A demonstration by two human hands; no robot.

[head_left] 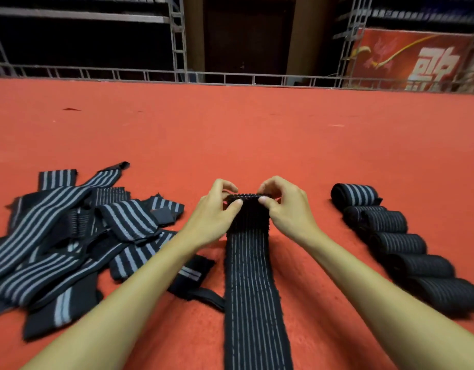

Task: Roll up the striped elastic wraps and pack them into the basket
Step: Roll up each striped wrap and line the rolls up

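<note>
- Long black elastic wrap with thin grey lengthwise stripes (251,284) lies flat on the red carpet floor (230,134). It runs from the near edge out to centre, and its far end is turned over into a small first fold.
- Left hand (217,212) and right hand (287,209) each pinch one corner of that fold, thumbs on the near face, fingers curled over the top. Both are grasping the wrap; neither is released.
- Risk: uneven pull between the two hands would skew the core, and the roll would cone out sideways as it comes nearward.
- Risk: slack first turns. Elastic springs back, so a loose core would likely unwind once let go.
- Risk: carpet nap may drag on the fabric edge and wrinkle the strip.
- Tangled heap of unrolled black-and-grey striped wraps (70,236) sits just left. One loose black tail appears to touch the strip's left edge and could get wound in.
- Row of finished dark rolls (406,244) lies right, well apart from the strip. The farthest shows an end flap that may open.
- Basket not in view; packing looks not yet begun.
</note>
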